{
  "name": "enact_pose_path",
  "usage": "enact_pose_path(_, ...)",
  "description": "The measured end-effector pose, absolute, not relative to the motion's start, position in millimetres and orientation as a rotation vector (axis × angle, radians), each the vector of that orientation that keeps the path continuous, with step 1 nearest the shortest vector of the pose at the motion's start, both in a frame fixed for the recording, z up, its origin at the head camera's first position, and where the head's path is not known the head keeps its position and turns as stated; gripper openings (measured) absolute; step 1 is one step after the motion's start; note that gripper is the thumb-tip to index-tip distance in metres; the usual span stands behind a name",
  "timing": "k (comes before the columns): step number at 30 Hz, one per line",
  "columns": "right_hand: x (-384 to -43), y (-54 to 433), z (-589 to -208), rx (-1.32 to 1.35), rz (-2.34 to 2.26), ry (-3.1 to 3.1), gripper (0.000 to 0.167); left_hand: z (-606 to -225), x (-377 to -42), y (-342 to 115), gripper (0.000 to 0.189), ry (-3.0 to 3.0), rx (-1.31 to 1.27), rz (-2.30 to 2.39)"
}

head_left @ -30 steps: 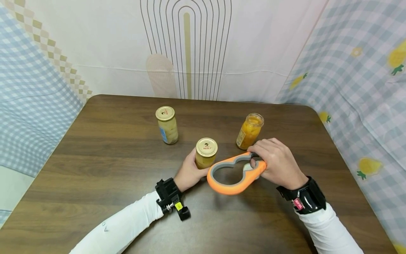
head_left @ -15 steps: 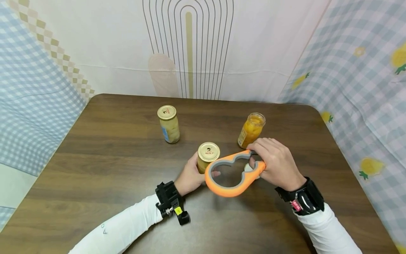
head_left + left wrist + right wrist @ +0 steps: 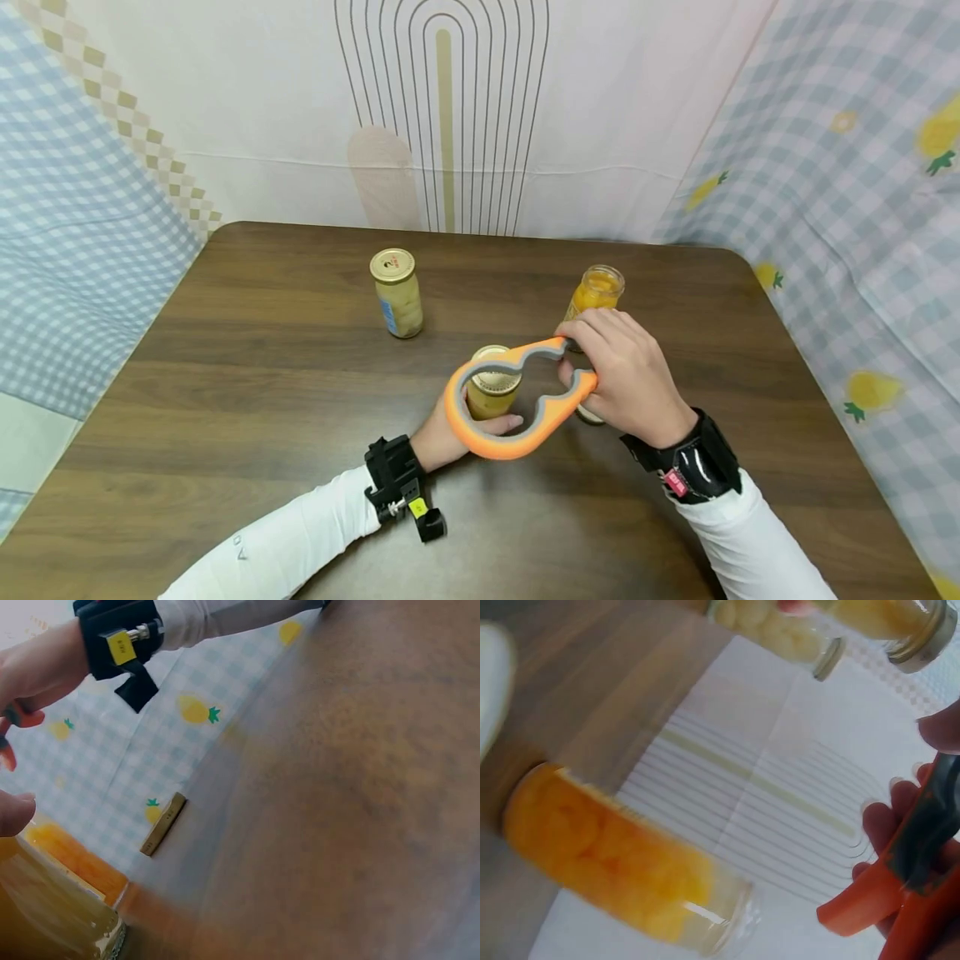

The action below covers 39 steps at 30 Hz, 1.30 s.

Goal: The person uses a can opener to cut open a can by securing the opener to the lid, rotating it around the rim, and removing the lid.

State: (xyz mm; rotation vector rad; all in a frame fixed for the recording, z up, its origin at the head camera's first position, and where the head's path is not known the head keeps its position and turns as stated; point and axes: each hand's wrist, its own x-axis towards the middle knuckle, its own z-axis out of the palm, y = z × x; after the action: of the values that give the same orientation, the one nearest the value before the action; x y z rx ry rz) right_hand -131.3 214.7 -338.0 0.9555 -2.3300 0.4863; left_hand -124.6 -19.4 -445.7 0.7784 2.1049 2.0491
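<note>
A dark wood-grain table (image 3: 225,350) with rounded corners fills the view. At ten o'clock from its middle stands a tall glass jar of pale fruit (image 3: 397,293), gold metal lid on. Near the centre, the left hand (image 3: 450,433) curls around the glass body of a gold-lidded jar (image 3: 492,392) and steadies it upright on the table. Over that lid hangs an orange jar opener (image 3: 498,400), a smooth gourd-shaped plastic loop with a grey rubbery lining, its largest ring ringing the lid, tilted. At three o'clock from the jar, the right hand (image 3: 618,375) grips the opener's narrow end, fingers wrapped tight. A good fit likely calls for levelling the ring, seating the lining snugly on the lid's rim, and keeping the jar pinned. Behind the right hand, at one o'clock, an open jar of orange fruit (image 3: 596,292) stands without a lid.
</note>
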Motion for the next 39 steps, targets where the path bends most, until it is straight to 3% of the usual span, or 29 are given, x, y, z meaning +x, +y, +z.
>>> enact_pose_path(5, -134, 202, -333, 0.898, 0.436, -2.345, 0.022, -444, -127, -15, 0.064, 1.892, 0.846, 2.112)
enact_pose_path(10, -136, 192, -332, 0.86, 0.336, -2.384, 0.026, -447, -123, -16, 0.074, 2.168, 0.702, 1.983)
enact_pose_path(17, -135, 184, -333, 0.846, 0.289, -2.42, 0.03, -448, -125, -16, 0.084, 2.16, 0.772, 1.981)
enact_pose_path(39, -137, 175, -341, 0.87, 0.23, -2.43, 0.031, -446, -127, -19, 0.08, 2.112, 0.777, 1.98)
